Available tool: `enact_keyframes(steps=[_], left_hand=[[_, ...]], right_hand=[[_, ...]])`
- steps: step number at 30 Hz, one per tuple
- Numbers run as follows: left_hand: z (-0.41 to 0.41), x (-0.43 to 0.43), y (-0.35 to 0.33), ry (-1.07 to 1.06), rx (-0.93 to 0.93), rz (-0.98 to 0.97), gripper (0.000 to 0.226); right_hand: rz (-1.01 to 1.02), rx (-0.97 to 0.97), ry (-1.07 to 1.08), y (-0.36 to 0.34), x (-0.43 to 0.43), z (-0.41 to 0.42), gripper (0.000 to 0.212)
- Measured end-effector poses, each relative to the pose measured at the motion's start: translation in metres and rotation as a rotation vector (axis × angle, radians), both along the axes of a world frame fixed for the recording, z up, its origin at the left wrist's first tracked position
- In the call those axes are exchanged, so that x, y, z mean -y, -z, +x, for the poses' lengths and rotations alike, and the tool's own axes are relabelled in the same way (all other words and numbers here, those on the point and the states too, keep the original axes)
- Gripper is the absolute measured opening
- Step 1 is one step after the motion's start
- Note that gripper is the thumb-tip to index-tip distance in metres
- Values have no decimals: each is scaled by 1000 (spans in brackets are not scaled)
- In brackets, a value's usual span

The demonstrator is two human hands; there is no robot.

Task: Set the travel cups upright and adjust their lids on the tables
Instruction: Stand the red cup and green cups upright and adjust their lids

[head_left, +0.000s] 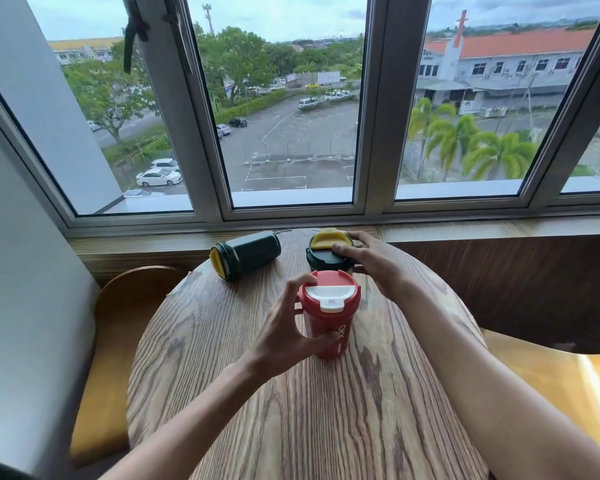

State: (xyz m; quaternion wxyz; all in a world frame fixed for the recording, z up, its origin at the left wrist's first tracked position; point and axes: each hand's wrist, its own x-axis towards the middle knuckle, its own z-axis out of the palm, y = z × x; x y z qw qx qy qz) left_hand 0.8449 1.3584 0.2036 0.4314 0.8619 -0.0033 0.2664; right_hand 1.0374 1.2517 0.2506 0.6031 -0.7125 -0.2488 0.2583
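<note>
At table centre, the red travel cup (329,323) stands upright, white flip lid (329,294) seated on top, tab facing the wearer. Left hand (291,327) wraps its side: fingers curled round the rim and back, thumb pressed on the lower body, so a closed clasp on the cup, likely steadying it so the lid can be set or checked. Just behind it, touching or nearly so, the dark green cup (329,259) also stands upright, its yellow flip cap (329,237) raised. Right hand (371,261) is on that cup's lid, thumb on the top surface, fingers folded round the far edge; a grip on the lid, probably to twist or press it down. Well to the left, a second dark green cup (246,254) lies on its side near the table's (291,410) back edge, yellow-capped end pointing toward the left; judged still to be stood up. Hidden: most of the upright green cup's body behind the red one and the right hand; whether either lid is fully seated can't be told. Wooden seats (118,306) flank the table, cut off at frame edges; window frame (378,133) and sill behind.
</note>
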Motion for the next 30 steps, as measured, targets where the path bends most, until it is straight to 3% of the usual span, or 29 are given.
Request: enact_keyframes(steps=[5, 8, 11, 13, 17, 20, 23, 26, 30], left_hand=[[-4, 1, 3, 53, -29, -31, 86], [-9, -2, 3, 9, -53, -133, 89], [-10, -17, -5, -232, 48, -90, 61], [-8, -37, -12, -423, 113, -31, 46], [1, -96, -20, -645, -47, 73, 58], [14, -136, -14, -676, -267, 62, 85], [30, -162, -4, -665, -376, -118, 102], [39, -174, 3, -627, -371, -352, 103], [41, -178, 12, -624, -306, -459, 97]], right_hand=[[28, -41, 0, 3, 2, -3, 38], [-43, 32, 48, 3, 6, -7, 47], [-31, 283, 225, 0, 12, -16, 51], [29, 467, 323, -6, 16, -27, 41], [-26, 707, 238, -22, 17, -44, 31], [-221, 743, 53, -26, 14, -45, 40], [-260, 772, 29, -23, 11, -44, 32], [-188, 802, 185, -27, 3, -38, 21], [-294, 567, 158, -35, -11, -11, 39]])
